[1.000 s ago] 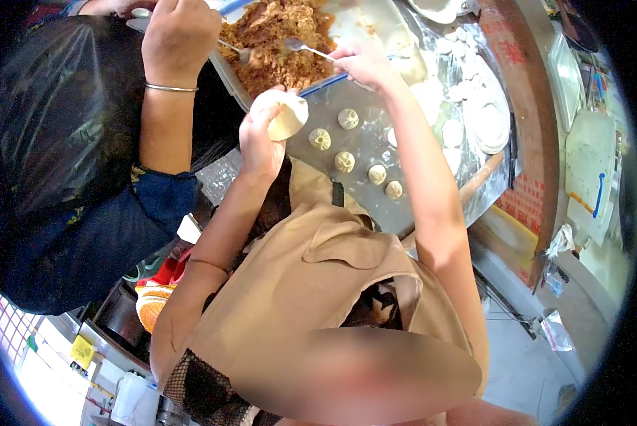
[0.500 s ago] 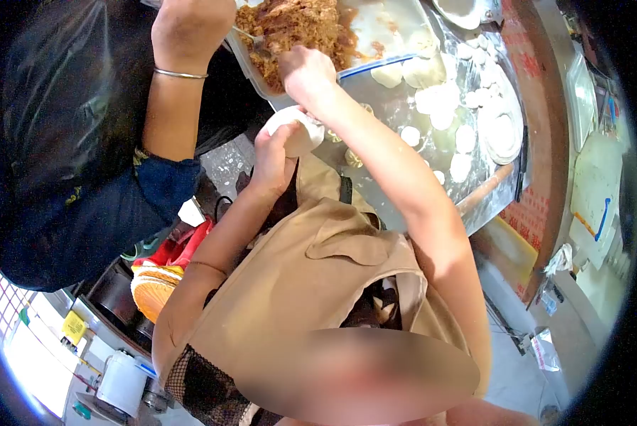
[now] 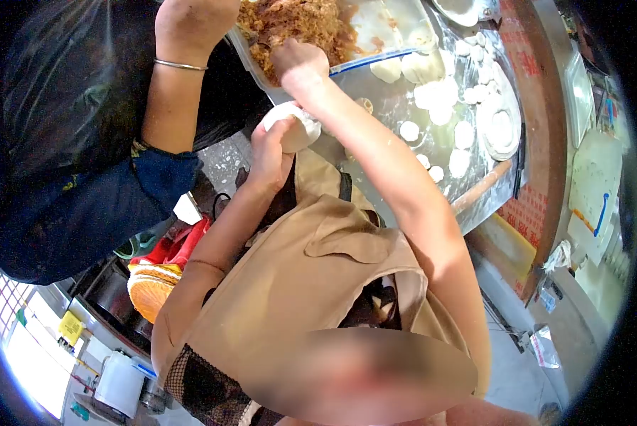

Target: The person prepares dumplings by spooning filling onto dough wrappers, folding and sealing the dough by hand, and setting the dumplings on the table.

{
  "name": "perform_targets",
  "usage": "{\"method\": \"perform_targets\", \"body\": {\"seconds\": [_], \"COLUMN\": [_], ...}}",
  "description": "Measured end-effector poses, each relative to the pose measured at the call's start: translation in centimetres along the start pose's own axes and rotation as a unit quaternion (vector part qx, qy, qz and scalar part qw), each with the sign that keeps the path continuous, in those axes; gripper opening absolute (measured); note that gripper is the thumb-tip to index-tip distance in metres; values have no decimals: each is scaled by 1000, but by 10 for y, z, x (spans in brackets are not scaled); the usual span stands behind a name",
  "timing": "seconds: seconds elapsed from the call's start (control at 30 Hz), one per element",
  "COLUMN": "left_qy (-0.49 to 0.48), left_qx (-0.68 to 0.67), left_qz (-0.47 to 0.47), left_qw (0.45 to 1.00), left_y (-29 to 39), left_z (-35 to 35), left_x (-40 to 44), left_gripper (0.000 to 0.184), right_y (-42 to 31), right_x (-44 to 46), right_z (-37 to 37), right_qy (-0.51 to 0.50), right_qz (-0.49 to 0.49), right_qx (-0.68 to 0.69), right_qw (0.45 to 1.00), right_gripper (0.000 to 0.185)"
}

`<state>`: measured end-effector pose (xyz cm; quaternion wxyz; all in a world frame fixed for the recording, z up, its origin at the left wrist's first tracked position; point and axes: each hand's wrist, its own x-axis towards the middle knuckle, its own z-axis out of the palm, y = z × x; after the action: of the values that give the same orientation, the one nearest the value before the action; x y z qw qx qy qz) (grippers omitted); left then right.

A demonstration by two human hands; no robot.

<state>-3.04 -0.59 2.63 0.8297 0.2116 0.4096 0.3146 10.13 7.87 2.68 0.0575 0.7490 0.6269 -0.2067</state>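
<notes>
My left hand (image 3: 267, 153) is closed around the edge of a round white dough wrapper (image 3: 300, 135), holding it cupped just below a clear plastic tub (image 3: 375, 62). Brown minced filling (image 3: 315, 18) is heaped in the tub's left part. Over the near edge of that filling, my right hand (image 3: 300, 62) is closed, its fingertips turned down and out of sight. Whether it grips a tool is hidden. Beneath my right forearm, a small pleated bun (image 3: 364, 105) partly shows on the metal tabletop (image 3: 382, 153).
Flat dough rounds (image 3: 409, 130) and several small dough pieces (image 3: 478, 53) lie on the floured tabletop. A rolling pin (image 3: 482, 186) rests near its right edge. At the left, another person's hand (image 3: 196, 25), with a bracelet, is beside the tub.
My right hand has moved slightly up and left, further over the filling. The left hand still holds the wrapper, nearly in place. The other person's hand has barely shifted.
</notes>
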Motion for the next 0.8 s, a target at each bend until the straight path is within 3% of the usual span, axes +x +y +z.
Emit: {"method": "perform_targets", "body": {"seconds": [0.27, 0.33, 0.47, 0.53, 0.63, 0.73, 0.8], "left_qy": [16, 10, 4, -1, -39, -114, -121], "left_qx": [-35, -35, -21, -39, -191, -269, -278], "left_qz": [8, 6, 8, 11, -26, -30, -45], "left_qw": [999, 999, 1000, 999, 980, 956, 952], "left_y": [2, 0, 1, 0, 6, 7, 8], "left_z": [-2, -5, 2, 11, 36, 62, 83], "left_x": [-5, -3, 2, 8, 26, 41, 39], "left_gripper": [35, 37, 40, 40, 43, 47, 50], "right_y": [7, 17, 63, 76, 94, 90, 88], "right_x": [-15, -17, -43, -78, -126, -172, -184], "right_z": [-9, -23, -46, -55, -63, -60, -30], "right_qy": [52, 1, -125, -76, -30, 110, 345], "right_qz": [14, -2, -26, 70, 71, 94, 37], "right_qx": [98, 100, 250, 418, 452, 403, 183], "right_qw": [994, 995, 960, 903, 889, 904, 920], "right_gripper": [21, 23, 22, 25, 28, 26, 25]}}
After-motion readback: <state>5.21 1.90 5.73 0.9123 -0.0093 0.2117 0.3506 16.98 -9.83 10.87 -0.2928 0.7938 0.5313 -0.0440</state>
